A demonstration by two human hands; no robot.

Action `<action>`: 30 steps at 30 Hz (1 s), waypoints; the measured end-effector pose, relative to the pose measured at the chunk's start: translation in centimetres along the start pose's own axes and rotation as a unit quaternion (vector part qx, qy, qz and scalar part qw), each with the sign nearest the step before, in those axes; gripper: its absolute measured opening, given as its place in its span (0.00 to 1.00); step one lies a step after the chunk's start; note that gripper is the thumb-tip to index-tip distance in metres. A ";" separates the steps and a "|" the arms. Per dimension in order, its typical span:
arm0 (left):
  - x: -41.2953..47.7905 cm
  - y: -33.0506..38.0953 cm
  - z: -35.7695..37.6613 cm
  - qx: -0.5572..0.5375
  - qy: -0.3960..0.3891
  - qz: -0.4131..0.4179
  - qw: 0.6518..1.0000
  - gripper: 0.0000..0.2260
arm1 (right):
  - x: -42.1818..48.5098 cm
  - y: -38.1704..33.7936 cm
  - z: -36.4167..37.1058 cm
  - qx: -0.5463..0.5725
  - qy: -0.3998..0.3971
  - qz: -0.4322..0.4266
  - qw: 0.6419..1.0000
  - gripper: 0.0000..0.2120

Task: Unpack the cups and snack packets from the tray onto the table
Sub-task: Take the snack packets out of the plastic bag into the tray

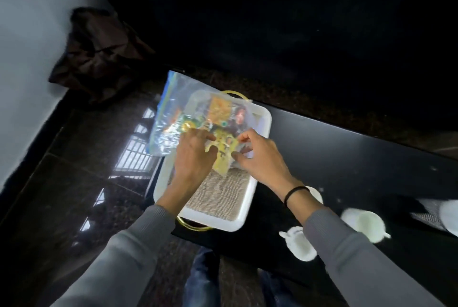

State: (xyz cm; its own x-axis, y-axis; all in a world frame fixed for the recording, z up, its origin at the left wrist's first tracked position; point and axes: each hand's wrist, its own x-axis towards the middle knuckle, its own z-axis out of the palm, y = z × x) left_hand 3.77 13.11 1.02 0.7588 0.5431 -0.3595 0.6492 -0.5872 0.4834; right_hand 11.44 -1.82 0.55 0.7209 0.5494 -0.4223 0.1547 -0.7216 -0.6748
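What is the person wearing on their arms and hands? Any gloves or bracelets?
No gloves: the left hand and the right hand are bare. Both arms wear long grey sleeves, the left sleeve and the right sleeve, in a finely ribbed knit. A thin black band circles the right wrist.

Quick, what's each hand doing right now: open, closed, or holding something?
Left hand: grips the yellow snack packet.
Right hand: pinches the same packet's other edge.

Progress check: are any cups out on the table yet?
Yes, several white cups sit on the black table, right of the white tray.
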 end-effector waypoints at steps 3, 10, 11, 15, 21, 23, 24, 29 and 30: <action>2.4 -3.9 -2.3 0.074 0.084 -0.023 0.993 0.16 | 3.6 -2.7 3.0 -0.029 -0.032 -0.007 0.999 0.20; 7.4 -10.6 -4.0 -0.060 0.043 -0.133 0.988 0.23 | 7.4 -5.3 7.1 -0.035 -0.020 -0.011 0.999 0.11; 7.8 -11.3 -3.9 -0.096 0.008 -0.151 0.984 0.23 | 7.5 -5.3 7.3 -0.036 -0.018 -0.009 0.999 0.11; 9.2 -13.1 -3.7 -0.201 -0.050 -0.198 0.958 0.20 | 8.1 -5.2 7.3 -0.044 -0.008 0.011 0.999 0.14; 10.1 -13.4 -4.9 -0.277 -0.041 -0.170 0.945 0.11 | 7.7 -5.9 6.3 -0.043 -0.005 0.029 0.999 0.14; 9.7 -13.1 -5.5 -0.287 -0.052 -0.123 0.949 0.02 | 7.4 -6.6 5.7 -0.035 -0.007 0.027 0.999 0.14; 9.4 -12.9 -5.9 -0.293 -0.063 -0.109 0.948 0.02 | 7.2 -7.0 5.4 -0.027 -0.007 0.021 0.999 0.14; 7.1 -12.3 -6.1 -0.296 -0.132 -0.096 0.941 0.11 | 6.2 -9.3 4.5 0.007 -0.001 0.007 1.000 0.14; 6.5 -12.0 -6.0 -0.290 -0.136 -0.088 0.943 0.12 | 6.0 -9.8 4.6 0.008 -0.003 0.007 1.000 0.15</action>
State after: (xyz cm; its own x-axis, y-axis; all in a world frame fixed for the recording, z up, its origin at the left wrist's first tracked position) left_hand 0.54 27.28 -2.35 0.6783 0.3818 -0.6278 0.6884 -0.0315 0.7246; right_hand 11.15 10.45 1.89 0.7181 0.5427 -0.4356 0.1338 -0.7219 -0.6789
